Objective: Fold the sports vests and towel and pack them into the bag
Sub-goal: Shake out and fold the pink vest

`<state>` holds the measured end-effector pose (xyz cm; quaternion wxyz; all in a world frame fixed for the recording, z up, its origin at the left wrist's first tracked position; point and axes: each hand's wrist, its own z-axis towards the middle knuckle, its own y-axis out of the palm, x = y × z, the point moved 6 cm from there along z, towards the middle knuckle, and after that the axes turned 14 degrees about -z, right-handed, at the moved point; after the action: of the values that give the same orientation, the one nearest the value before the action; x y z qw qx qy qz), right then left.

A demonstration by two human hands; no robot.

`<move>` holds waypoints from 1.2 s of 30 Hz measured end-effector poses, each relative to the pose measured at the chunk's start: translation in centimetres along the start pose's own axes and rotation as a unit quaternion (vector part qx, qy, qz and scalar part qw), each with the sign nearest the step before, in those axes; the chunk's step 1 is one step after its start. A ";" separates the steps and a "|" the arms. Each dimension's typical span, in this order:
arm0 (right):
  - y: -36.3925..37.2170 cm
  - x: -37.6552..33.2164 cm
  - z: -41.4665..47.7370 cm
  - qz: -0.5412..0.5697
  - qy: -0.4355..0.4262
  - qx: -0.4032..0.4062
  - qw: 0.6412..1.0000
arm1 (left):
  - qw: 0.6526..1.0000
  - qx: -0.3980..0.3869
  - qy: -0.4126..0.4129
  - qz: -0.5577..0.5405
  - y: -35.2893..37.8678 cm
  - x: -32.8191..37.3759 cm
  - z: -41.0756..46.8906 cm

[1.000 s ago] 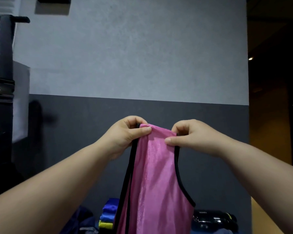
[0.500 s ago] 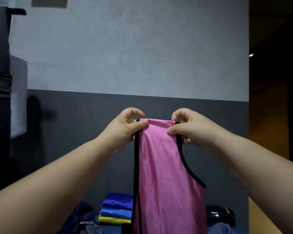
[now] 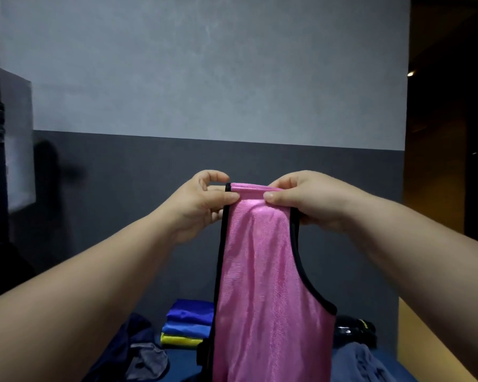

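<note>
- Grip first: my left hand [image 3: 202, 205] has thumb and curled fingers pinched on the top left corner of the pink vest [image 3: 271, 285], right at its black trim.
- My right hand [image 3: 307, 199] pinches the same top edge at its right end, with the thumb pressed on the front and the fingers curled behind the fabric.
- I see the two hands close together, with only a short stretch of pink edge between them.
- The pink vest is held up in the air in front of the grey wall [image 3: 204, 78]. It hangs straight down from that edge, and its lower part runs out of view at the bottom.
- A folded stack [image 3: 188, 323], two blue pieces over a yellow one, sits on the blue bench [image 3: 182, 362] just left of the hanging vest.
- Dark navy fabric [image 3: 133, 348] lies crumpled at the lower left; I cannot tell whether it is the bag.
- A black object [image 3: 353, 329] sits just right of the vest, partly hidden by it.
- A grey-blue cloth [image 3: 362, 362] lies bunched in front of the black object.
</note>
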<state>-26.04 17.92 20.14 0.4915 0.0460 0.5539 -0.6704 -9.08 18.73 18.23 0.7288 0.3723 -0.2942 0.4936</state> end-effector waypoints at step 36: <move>-0.5 1.0 -0.9 -0.215 0.006 0.003 0.977 | 0.994 -0.055 -0.073 0.063 3.9 -5.2 -2.2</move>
<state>-27.33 18.01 19.49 0.3325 -0.0687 0.5519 -0.7617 -14.40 18.87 13.85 0.6923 0.3470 -0.3964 0.4932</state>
